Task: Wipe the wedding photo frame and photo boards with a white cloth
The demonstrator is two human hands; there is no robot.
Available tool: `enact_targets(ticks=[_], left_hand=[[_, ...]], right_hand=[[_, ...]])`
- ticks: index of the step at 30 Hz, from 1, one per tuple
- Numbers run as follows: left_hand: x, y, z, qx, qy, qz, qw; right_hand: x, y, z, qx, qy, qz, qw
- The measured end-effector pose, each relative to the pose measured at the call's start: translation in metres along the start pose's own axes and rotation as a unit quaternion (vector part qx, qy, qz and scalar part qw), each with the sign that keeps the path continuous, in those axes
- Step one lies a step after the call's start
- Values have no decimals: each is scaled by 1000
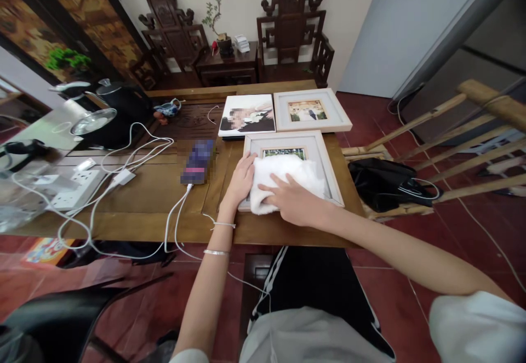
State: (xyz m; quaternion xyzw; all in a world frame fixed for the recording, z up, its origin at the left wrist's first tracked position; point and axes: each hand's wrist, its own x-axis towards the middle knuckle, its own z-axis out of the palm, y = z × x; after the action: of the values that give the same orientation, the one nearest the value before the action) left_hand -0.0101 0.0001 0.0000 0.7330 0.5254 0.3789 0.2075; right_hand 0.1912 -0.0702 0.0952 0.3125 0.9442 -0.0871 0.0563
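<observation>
Right now the right hand (pixel 293 201) lies flat on a white cloth (pixel 287 172), fingers stretched and slightly apart, gripping nothing. The cloth covers the near part of a frame (pixel 319 146) at the table's (pixel 156 193) near right edge. The left hand (pixel 240 179) rests open on the frame's left side, fingertips touching the cloth. A phone (pixel 198 161) lies just left.

Left hand (pixel 240 179), right hand (pixel 293 201), both flat
</observation>
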Motion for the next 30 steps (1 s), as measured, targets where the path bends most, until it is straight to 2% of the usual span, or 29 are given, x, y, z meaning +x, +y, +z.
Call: enact_targets(ticks=[3, 8, 11, 14, 17, 21, 23, 26, 30], left_hand=[[-1, 2, -1, -35, 12, -32, 999], [-2, 8, -1, -50, 16, -38, 998], [-2, 8, -1, -46, 20, -37, 998], [-1, 7, -1, -37, 17, -40, 998], [-1, 7, -1, -26, 15, -41, 999], [0, 5, -1, -2, 7, -12, 1000], [-1, 2, 0, 16, 3, 9, 1000], [-1, -2, 0, 36, -7, 38, 999], [-1, -7, 2, 47, -10, 57, 997]], right_hand=[[27, 7, 4, -11, 11, 32, 999], [62, 34, -2, -35, 47, 72, 996], [74, 47, 0, -48, 80, 99, 991], [75, 46, 3, -64, 85, 111, 988], [59, 32, 6, -58, 49, 85, 993], [14, 16, 9, -21, 15, 31, 999], [-10, 16, 9, -13, 14, 41, 999], [-40, 24, 5, -27, 5, 94, 995], [-58, 31, -2, -60, -6, 129, 990]])
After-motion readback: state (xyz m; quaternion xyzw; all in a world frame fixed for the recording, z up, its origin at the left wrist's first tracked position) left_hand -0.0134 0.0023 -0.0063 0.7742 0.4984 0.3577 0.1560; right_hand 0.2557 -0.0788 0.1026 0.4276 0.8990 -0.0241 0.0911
